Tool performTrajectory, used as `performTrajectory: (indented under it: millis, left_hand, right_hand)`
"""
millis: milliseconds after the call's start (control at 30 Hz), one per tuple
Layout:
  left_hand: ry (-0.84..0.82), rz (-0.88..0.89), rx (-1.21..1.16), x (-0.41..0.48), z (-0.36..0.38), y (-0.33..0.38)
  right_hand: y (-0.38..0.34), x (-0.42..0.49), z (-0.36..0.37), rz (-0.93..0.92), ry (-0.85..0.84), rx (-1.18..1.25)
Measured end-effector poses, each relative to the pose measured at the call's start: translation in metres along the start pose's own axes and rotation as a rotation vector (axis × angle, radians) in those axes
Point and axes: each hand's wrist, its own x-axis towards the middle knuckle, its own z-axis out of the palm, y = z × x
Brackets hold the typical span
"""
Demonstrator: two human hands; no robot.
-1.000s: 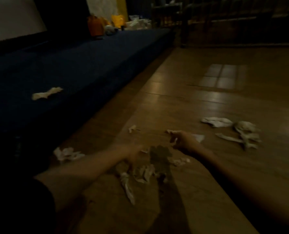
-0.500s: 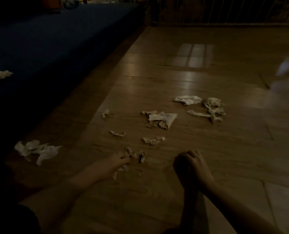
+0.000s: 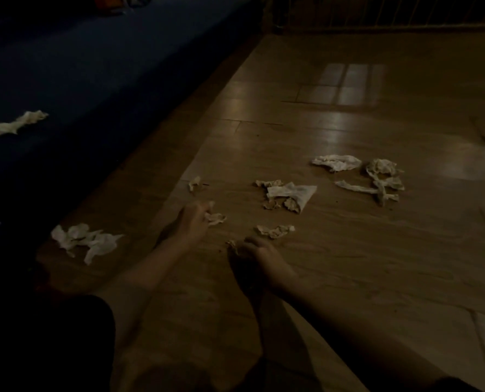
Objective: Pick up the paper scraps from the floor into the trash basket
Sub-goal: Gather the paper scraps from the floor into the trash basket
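**Wood floor, white scraps, both my hands low**

Wood planks (image 3: pixel 334 278) run out ahead of me, dim and glossy, with a pale window patch of light far up. My left hand (image 3: pixel 191 223) reaches forward, fingers curled down onto a small crumpled scrap (image 3: pixel 216 219); its fingertips touch the paper, but the blur keeps me from telling whether I have it pinched. My right hand (image 3: pixel 259 257) sits nearer to me, knuckles up, fingers folded in narrow, and a bit of paper (image 3: pixel 232 246) pokes out at its left edge, so I seem to hold a wad there.

Just beyond my right hand lies a twisted scrap (image 3: pixel 275 230). Farther on is a folded piece (image 3: pixel 292 193) with small bits beside it, and a tiny one (image 3: pixel 194 183) to its left. To the right, well apart from my hands, a cluster of torn strips (image 3: pixel 377 179) is spread out, with a flatter sheet (image 3: pixel 336 162) next to it. On my left, near the dark edge, lies a larger crumpled heap (image 3: pixel 85 241).

A blue mattress (image 3: pixel 94 66) fills the upper left, and one twisted scrap (image 3: pixel 13 124) rests on top of it. A white railing (image 3: pixel 391 12) crosses the far end. I cannot see the basket anywhere in this view.
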Motion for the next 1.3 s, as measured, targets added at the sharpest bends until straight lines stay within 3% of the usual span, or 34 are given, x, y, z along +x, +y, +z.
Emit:
performTrajectory:
  millis: [100, 300, 433, 600, 767, 867, 1033, 1100, 1200, 1300]
  left_hand:
    - [0.0, -0.005, 0.002, 0.008, 0.004, 0.002]
    - [-0.187, -0.015, 0.08, 0.01, 0.039, 0.013]
    - [-0.077, -0.123, 0.119, -0.001, 0.046, 0.011]
    - [-0.097, -0.123, 0.007, -0.019, 0.036, 0.022]
    - [-0.158, 0.083, -0.27, -0.072, 0.041, 0.059]
    - [-0.266, 0.243, -0.186, -0.094, 0.056, 0.066]
    - [-0.258, 0.479, -0.105, -0.088, 0.051, 0.062]
    - [-0.34, 0.436, -0.08, -0.072, 0.054, 0.055]
    - [-0.289, 0.268, -0.147, -0.033, 0.054, 0.051]
    - [-0.179, 0.178, -0.198, 0.011, 0.045, 0.069]
  right_hand:
    - [0.003, -0.01, 0.016, -0.114, 0.002, -0.202]
    - [0.024, -0.005, 0.0, 0.06, 0.155, -0.007]
    - [0.046, 0.018, -0.033, 0.192, 0.363, 0.016]
    - [0.067, 0.016, -0.022, 0.192, 0.188, -0.203]
    - [0.066, 0.013, -0.025, 0.132, 0.247, -0.175]
    - [0.073, 0.016, -0.032, 0.244, 0.345, -0.087]
    - [0.089, 0.023, -0.057, 0.366, 0.496, -0.037]
    - [0.094, 0.035, -0.069, 0.372, 0.556, -0.011]
    - [0.104, 0.061, -0.084, 0.361, 0.597, -0.029]
    - [0.114, 0.091, -0.095, 0.34, 0.402, -0.12]
